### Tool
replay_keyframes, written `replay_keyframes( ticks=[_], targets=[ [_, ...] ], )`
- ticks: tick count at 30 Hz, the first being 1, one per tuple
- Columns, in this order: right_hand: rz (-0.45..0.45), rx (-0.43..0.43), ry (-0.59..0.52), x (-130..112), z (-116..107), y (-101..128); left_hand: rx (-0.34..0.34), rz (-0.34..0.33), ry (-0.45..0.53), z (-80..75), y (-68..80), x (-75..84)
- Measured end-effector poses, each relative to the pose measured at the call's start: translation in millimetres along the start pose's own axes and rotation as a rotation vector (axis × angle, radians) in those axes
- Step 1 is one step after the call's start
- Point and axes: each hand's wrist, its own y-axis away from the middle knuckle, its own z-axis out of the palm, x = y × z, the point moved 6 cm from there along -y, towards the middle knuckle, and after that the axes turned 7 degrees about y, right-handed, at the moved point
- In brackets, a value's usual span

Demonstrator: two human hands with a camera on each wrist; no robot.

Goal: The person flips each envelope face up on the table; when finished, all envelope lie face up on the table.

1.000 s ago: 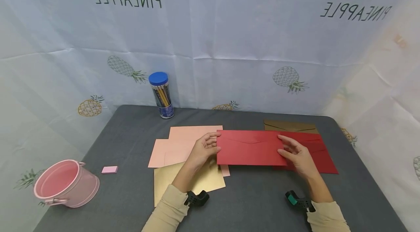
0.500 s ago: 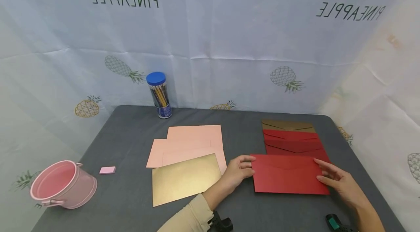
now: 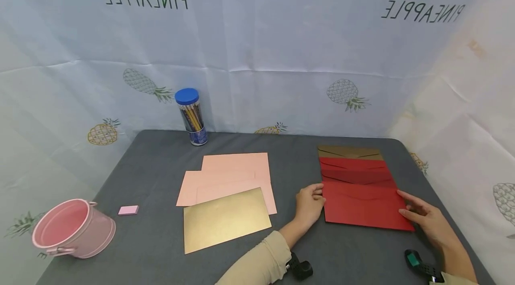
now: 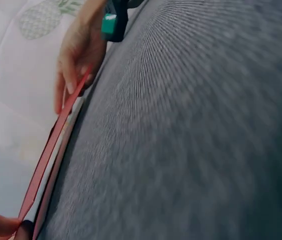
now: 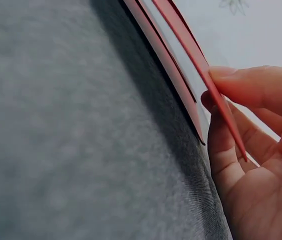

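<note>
Both hands hold one red envelope [image 3: 364, 210] just above the grey table [image 3: 161, 164], at the near end of a stack of red envelopes [image 3: 358, 173]. My left hand [image 3: 318, 195] pinches its left edge. My right hand [image 3: 406, 206] pinches its right edge. In the right wrist view the thumb [image 5: 261, 87] lies on top of the red envelope [image 5: 196, 55] and the fingers [image 5: 226, 150] sit under it. The left wrist view shows the envelope [image 4: 51, 150] edge-on, raised a little over the ones below, with the right hand [image 4: 78, 55] at its far end.
A brown envelope [image 3: 350, 152] lies behind the red stack. Pink sheets [image 3: 233, 173] and a gold sheet [image 3: 225, 221] lie mid-table. A pink bucket [image 3: 72, 229] and pink eraser [image 3: 128, 210] sit at the left. A blue-lidded pencil jar [image 3: 191, 117] stands at the back.
Both hands carried the red envelope from over the pink sheets rightward and toward me, then onto the near end of the red stack.
</note>
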Motion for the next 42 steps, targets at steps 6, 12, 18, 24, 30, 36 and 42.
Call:
replay_keyframes(
  ticks=[6, 12, 18, 24, 30, 36, 42],
  targets=[
    [-0.040, 0.043, 0.001, 2.3, -6.1, -7.1, 0.037, 0.076, -0.067, 6.6, 1.9, 4.8],
    [-0.050, 0.080, 0.001, 3.1, -5.5, -6.4, 0.047, 0.096, -0.097, 9.8, 3.1, 6.6],
    [-0.085, 0.133, 0.056, 0.4, -5.5, -6.2, 0.042, 0.094, -0.086, 11.9, 3.9, 5.5],
    [-0.080, 0.145, 0.140, 0.3, -5.8, -7.2, 0.046, 0.129, -0.087, 12.4, 4.5, 4.7],
    [-0.083, 0.147, 0.193, -1.2, -6.5, -8.9, 0.045, 0.124, -0.097, 12.9, 4.5, 2.3],
    [-0.106, 0.148, 0.213, -3.0, -6.4, -9.0, 0.010, 0.114, -0.140, 15.9, 3.6, 1.3],
    [-0.097, 0.164, 0.222, -1.5, -5.0, -7.0, -0.032, 0.122, -0.222, 19.8, 3.8, 1.5]
  ],
)
